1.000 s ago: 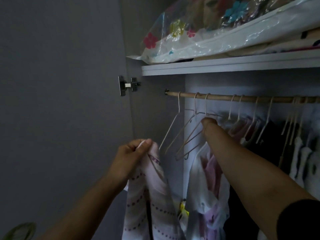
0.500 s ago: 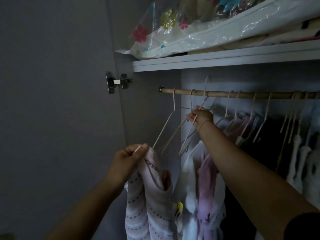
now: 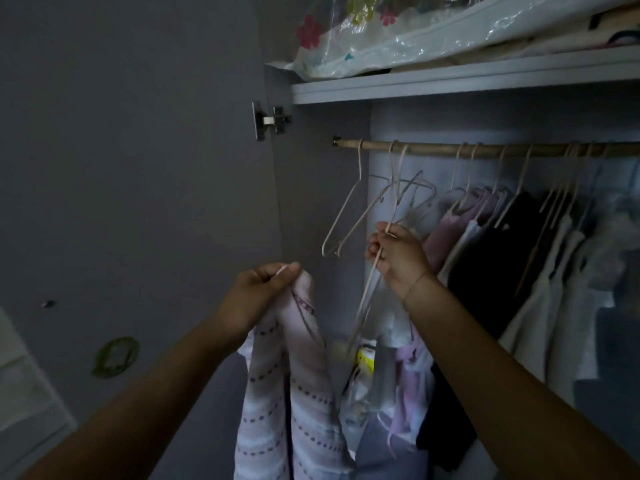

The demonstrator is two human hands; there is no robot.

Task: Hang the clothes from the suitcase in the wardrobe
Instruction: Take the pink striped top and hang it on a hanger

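The open wardrobe (image 3: 450,88) has a shelf carrying a flowered plastic bag (image 3: 381,39). Under the shelf, a wooden rail (image 3: 433,148) bears a row of hung clothes (image 3: 491,244) toward the right and empty hangers (image 3: 349,223) near its left end. In front, the pink striped garment (image 3: 304,393) dangles from the left hand (image 3: 256,296), which pinches its top edge. The right hand (image 3: 398,258) has its fingers curled round a pale hanger (image 3: 367,299) below the rail.

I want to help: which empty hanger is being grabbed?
The pale hanger the right hand grips; the other empty hangers dangle untouched from the rod.
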